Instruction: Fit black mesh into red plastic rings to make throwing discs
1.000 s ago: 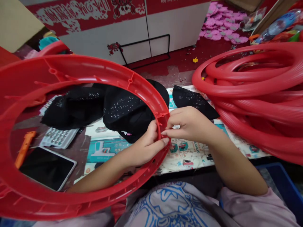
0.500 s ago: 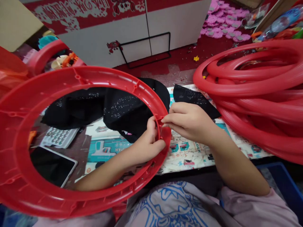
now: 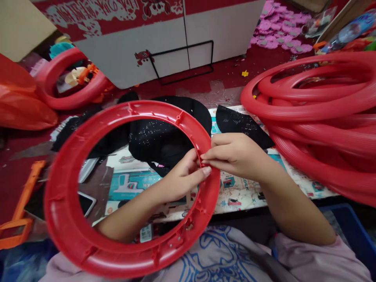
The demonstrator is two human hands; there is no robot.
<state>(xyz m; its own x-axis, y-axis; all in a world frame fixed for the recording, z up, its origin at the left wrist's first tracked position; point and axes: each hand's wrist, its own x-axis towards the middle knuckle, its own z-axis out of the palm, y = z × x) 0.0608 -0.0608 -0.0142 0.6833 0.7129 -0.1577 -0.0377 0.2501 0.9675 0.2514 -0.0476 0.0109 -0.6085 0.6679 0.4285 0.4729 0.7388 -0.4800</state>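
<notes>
1. Both hands met at one spot on the right side of the red plastic ring, which was held tilted over the lap, just in front of the table edge. The left hand came up through the ring's opening, thumb and fingers pinched shut on the inner rim. The right hand came from outside, its fingertips closed on the same spot and touching the left thumb. Whether anything small sat between the fingertips could not be told.
2. As a judgement, the work looked early. The ring showed bare ribs and pegs all round with nothing fitted to it, and the hands attended to that single point of rim.
3. Seen through the opening, a heap of black sequinned fabric lay loose on the printed paper sheet that covered the table. A second black mesh piece lay beside it, just beyond the right hand.
4. A stack of red hoops stood near the right forearm and crowded that side. A blue crate sat below it.
5. To the left lay an orange tool, and a tablet was partly hidden behind the ring. Farther off were another red ring and an orange bag.
6. At the back stood a white cabinet with a black wire frame against it, and pink flower pieces were scattered on the red floor.
</notes>
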